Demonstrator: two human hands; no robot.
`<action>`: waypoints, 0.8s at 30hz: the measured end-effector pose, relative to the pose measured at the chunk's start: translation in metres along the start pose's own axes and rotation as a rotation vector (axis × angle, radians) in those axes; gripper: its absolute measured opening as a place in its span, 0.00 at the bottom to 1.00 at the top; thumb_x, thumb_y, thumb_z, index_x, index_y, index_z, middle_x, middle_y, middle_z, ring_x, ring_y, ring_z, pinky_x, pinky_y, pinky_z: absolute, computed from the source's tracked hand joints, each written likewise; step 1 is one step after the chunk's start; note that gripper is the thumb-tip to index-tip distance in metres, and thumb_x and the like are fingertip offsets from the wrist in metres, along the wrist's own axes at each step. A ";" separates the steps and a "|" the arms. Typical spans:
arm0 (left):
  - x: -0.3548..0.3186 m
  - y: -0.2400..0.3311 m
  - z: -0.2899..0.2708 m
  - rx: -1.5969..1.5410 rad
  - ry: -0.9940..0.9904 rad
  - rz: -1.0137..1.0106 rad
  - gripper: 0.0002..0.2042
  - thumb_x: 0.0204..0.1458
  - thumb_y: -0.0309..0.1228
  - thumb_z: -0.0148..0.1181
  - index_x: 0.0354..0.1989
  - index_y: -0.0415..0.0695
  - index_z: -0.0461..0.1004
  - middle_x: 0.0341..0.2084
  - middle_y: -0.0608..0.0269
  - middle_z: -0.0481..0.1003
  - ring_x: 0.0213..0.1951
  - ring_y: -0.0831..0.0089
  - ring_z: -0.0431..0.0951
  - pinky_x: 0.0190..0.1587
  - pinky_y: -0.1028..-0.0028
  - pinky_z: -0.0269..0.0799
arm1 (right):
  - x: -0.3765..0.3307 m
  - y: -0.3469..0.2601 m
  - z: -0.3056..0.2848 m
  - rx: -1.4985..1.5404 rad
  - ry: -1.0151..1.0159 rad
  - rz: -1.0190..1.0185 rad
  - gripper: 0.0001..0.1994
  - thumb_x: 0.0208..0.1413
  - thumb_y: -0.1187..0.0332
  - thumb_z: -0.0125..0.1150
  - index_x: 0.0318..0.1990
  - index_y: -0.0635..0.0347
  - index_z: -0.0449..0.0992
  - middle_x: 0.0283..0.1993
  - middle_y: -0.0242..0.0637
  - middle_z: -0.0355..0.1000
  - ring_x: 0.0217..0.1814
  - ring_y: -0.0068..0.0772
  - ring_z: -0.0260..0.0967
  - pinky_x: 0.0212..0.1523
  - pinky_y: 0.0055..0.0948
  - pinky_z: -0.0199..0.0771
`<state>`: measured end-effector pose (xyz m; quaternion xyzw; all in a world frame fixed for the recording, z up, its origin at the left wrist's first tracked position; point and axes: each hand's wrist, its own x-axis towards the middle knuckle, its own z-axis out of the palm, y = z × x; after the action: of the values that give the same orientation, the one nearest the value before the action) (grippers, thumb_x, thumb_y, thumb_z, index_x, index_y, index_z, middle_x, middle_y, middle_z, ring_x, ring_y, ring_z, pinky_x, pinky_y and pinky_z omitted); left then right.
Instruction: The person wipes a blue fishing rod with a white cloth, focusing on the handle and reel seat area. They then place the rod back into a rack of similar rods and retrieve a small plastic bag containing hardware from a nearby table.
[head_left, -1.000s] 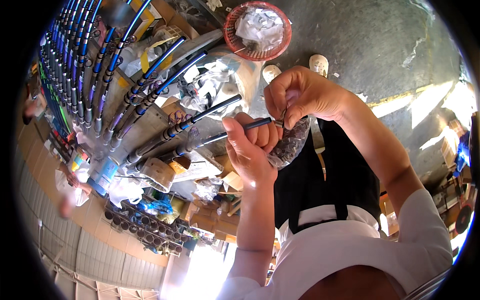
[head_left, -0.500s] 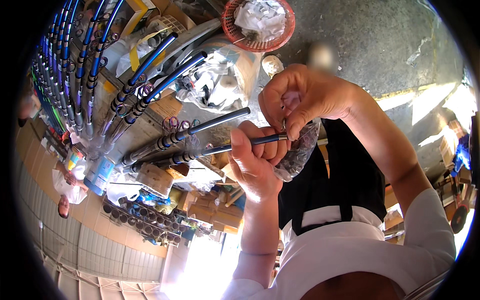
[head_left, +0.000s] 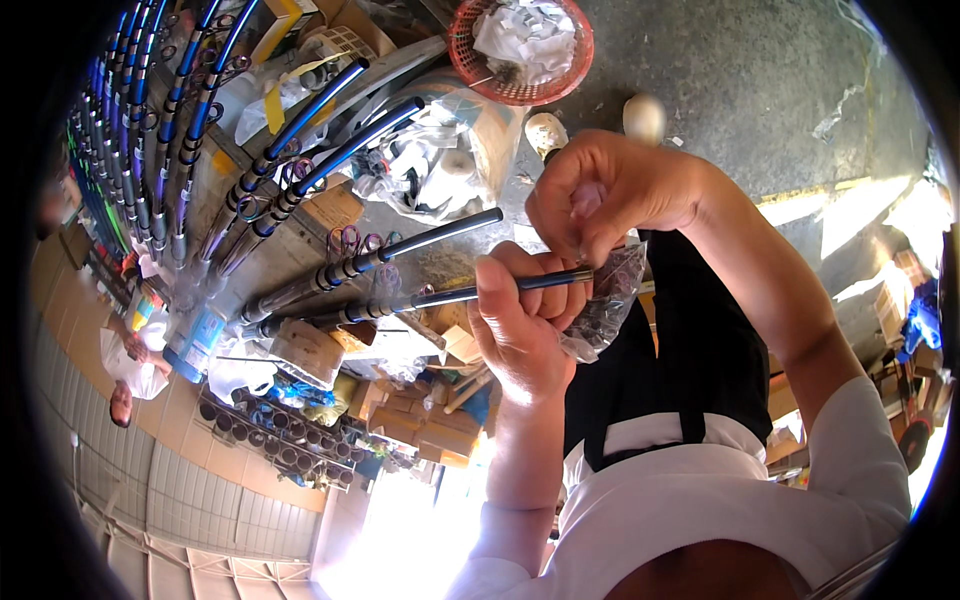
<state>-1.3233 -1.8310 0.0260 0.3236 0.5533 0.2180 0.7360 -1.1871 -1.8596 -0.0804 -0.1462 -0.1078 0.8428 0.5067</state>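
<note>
Your left hand (head_left: 520,320) is closed around the butt end of a dark rod (head_left: 450,295), thumb up, holding it roughly level in front of your chest. Your right hand (head_left: 600,190) sits just above it, fingers pinched together at the rod's end, where a clear crinkled plastic bag (head_left: 605,310) hangs; whether the pinch is on the bag's mouth or on something small, you cannot tell. The bag touches your left fingers and drapes over your black apron (head_left: 680,380).

The rod runs away to your left, slim and glossy, with small ring guides (head_left: 345,240) wrapped in purple near its middle. A second rod (head_left: 400,245) of the same kind lies just above it, close to parallel. Further left, a rack of rods (head_left: 150,150) with blue and silver bands fans out, packed closely side by side.

Beyond your hands the floor (head_left: 760,90) is bare grey concrete, scuffed, with a sunlit strip at the right. A round red mesh basket (head_left: 520,50) stuffed with white paper stands on it, beside a heap of crumpled plastic wrap (head_left: 430,160). Cardboard boxes (head_left: 420,420) are piled under the rods. At the far left edge another person (head_left: 125,360) in white shows. There's open room only to your right, over the concrete; the left is crowded with rods.
</note>
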 end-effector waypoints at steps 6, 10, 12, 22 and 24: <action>0.010 0.004 0.004 -0.008 -0.003 0.073 0.24 0.63 0.51 0.39 0.18 0.49 0.51 0.10 0.75 0.44 0.13 0.82 0.43 0.22 0.74 0.51 | -0.010 0.002 -0.018 0.161 -0.171 -0.074 0.10 0.36 0.73 0.71 0.23 0.65 0.73 0.26 0.45 0.73 0.25 0.29 0.69 0.26 0.23 0.68; 0.010 -0.007 -0.002 -0.021 -0.092 0.098 0.27 0.57 0.60 0.40 0.18 0.49 0.49 0.10 0.75 0.45 0.13 0.81 0.44 0.23 0.74 0.52 | -0.034 0.000 -0.008 0.218 -0.057 -0.148 0.15 0.45 0.66 0.70 0.27 0.63 0.68 0.30 0.54 0.74 0.22 0.33 0.71 0.20 0.21 0.69; 0.003 -0.012 -0.004 -0.025 -0.023 0.082 0.28 0.56 0.61 0.41 0.18 0.49 0.49 0.10 0.74 0.45 0.13 0.80 0.45 0.24 0.74 0.52 | -0.051 0.003 -0.006 0.165 0.016 -0.179 0.16 0.49 0.63 0.68 0.29 0.63 0.66 0.32 0.58 0.74 0.22 0.35 0.72 0.17 0.21 0.70; -0.064 -0.021 0.002 -0.096 0.132 0.223 0.22 0.61 0.50 0.43 0.23 0.46 0.52 0.14 0.71 0.48 0.17 0.79 0.48 0.26 0.75 0.53 | -0.109 0.001 0.111 -0.319 0.148 -0.016 0.06 0.60 0.72 0.51 0.41 0.63 0.65 0.46 0.46 0.70 0.35 0.28 0.74 0.29 0.22 0.73; -0.079 -0.012 0.011 -0.149 0.148 0.230 0.23 0.60 0.50 0.45 0.21 0.48 0.50 0.14 0.72 0.46 0.18 0.79 0.46 0.24 0.75 0.48 | -0.110 0.005 0.138 -0.459 0.210 -0.013 0.05 0.61 0.74 0.50 0.43 0.64 0.66 0.34 0.38 0.70 0.34 0.28 0.73 0.33 0.24 0.73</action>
<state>-1.3365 -1.8958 0.0730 0.3123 0.5474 0.3645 0.6856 -1.1914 -1.9638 0.0618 -0.3434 -0.2438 0.7732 0.4741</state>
